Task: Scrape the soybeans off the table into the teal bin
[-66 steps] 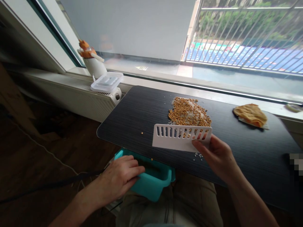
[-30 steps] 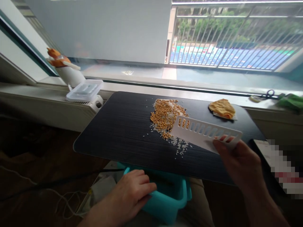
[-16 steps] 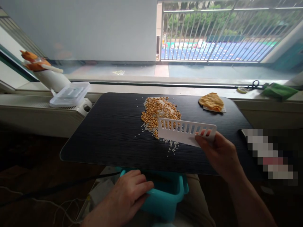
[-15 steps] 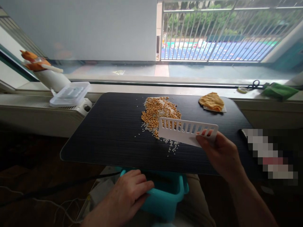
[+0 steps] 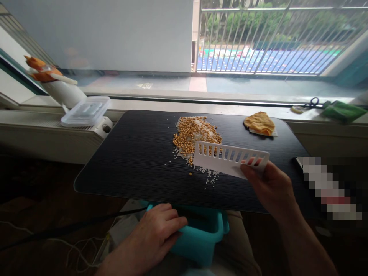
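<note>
My right hand (image 5: 273, 180) pinches the right end of a white slotted plastic divider (image 5: 221, 163), its slots along the top edge. The divider stands at the front right of a heap of soybeans (image 5: 186, 134) mixed with white rice grains (image 5: 198, 124). Loose rice (image 5: 211, 176) lies spread on the table just in front of the divider, and one soybean (image 5: 190, 174) sits apart. Below the table's front edge, my left hand (image 5: 162, 226) is closed over the rim of a turquoise bin (image 5: 198, 245). The bin's inside is dark.
The black tabletop (image 5: 123, 161) has a folded yellow cloth (image 5: 260, 123) at its back right. On the left, a clear plastic box (image 5: 86, 110) rests on a radiator (image 5: 57, 126). Scissors (image 5: 312, 102) and a green cloth (image 5: 343, 112) lie on the windowsill. Cables (image 5: 80, 245) run across the floor.
One soybean has come away from the heap towards the front edge. The divider and right hand have barely shifted against the table; the left hand stays on the bin. The view has tilted slightly.
</note>
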Tool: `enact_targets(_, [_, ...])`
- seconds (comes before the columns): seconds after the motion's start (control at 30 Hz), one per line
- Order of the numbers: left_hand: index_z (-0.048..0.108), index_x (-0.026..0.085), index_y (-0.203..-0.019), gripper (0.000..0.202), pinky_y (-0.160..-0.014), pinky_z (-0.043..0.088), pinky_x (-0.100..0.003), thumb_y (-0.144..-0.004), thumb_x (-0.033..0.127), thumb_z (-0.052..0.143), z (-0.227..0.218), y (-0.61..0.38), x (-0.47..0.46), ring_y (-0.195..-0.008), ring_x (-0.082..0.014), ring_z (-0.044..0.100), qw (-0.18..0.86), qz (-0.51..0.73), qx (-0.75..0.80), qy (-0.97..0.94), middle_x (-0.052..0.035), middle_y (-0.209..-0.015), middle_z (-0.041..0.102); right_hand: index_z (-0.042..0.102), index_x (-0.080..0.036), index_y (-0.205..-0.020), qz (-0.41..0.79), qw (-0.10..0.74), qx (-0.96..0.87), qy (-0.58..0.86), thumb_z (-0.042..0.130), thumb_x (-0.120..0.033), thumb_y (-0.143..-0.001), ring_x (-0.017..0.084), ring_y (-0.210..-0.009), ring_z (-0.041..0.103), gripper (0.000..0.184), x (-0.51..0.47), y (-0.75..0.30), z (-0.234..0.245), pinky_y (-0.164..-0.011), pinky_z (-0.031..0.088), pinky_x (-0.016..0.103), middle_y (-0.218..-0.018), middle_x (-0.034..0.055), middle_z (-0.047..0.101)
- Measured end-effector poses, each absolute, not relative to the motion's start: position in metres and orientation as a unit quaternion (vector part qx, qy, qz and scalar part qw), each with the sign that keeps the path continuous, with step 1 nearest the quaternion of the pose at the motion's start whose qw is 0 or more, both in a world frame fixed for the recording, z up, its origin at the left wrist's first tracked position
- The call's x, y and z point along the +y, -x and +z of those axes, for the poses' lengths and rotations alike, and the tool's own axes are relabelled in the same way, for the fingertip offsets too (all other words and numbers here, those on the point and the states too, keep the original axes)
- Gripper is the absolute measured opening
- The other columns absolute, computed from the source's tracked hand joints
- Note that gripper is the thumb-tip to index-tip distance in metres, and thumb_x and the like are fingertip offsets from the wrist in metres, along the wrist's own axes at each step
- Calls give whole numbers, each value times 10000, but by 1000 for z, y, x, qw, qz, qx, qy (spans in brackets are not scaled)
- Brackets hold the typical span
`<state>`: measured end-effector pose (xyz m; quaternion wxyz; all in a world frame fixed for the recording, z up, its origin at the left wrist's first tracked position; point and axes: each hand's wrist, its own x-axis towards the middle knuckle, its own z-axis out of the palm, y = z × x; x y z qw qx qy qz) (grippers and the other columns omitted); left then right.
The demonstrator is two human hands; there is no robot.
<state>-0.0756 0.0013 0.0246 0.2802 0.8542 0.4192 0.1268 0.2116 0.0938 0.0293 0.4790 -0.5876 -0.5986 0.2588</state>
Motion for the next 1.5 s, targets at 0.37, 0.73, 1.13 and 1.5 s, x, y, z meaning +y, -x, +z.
enact_targets(0.37, [630,193,-1033,253,-734,419,-339,-876,0,580,23,77,1,-843,-234,547,290,127,418,-852,-25,-894,632,684,-232,-835,275,470,-611,574,695,-344,-798,160,-673,649,118,97,-207,29,-624,512,243,-763,-13,722])
enact_targets(0.73, [634,184,-1021,226,-709,397,-334,-889,14,564,24,81,1,-829,-232,536,288,128,420,-851,-31,-882,619,703,-250,-835,364,425,-628,541,707,-321,-812,145,-695,664,75,81,-221,34,-627,527,207,-791,-12,729])
enact_targets(1.13, [629,191,-1028,246,-741,416,-344,-876,7,569,23,81,0,-842,-233,540,282,119,423,-853,-25,-880,623,678,-230,-829,259,511,-550,608,741,-358,-767,159,-708,632,156,94,-210,24,-687,520,278,-782,-5,696])
enact_targets(1.5, [628,194,-987,231,-755,443,-344,-861,11,564,23,79,0,-830,-234,556,270,136,419,-857,-31,-881,640,659,-216,-812,236,481,-569,624,708,-366,-788,158,-653,604,160,98,-211,30,-613,509,277,-729,0,664])
